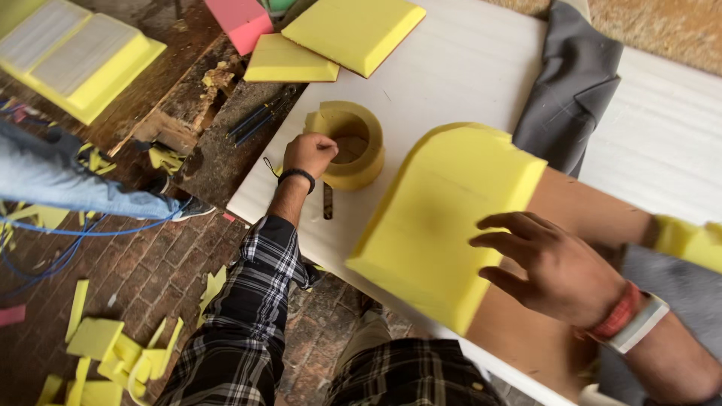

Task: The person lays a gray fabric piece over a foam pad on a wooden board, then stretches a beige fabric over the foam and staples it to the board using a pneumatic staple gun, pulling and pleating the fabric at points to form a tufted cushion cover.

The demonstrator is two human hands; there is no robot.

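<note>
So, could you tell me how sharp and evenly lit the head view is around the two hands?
In the head view, light is soft and even, with no glare on the white table. The left hand on the yellow foam ring is fairly sharp. The right hand over the foam slab looks slightly motion-blurred. Edges bend from wide-angle distortion.
</note>
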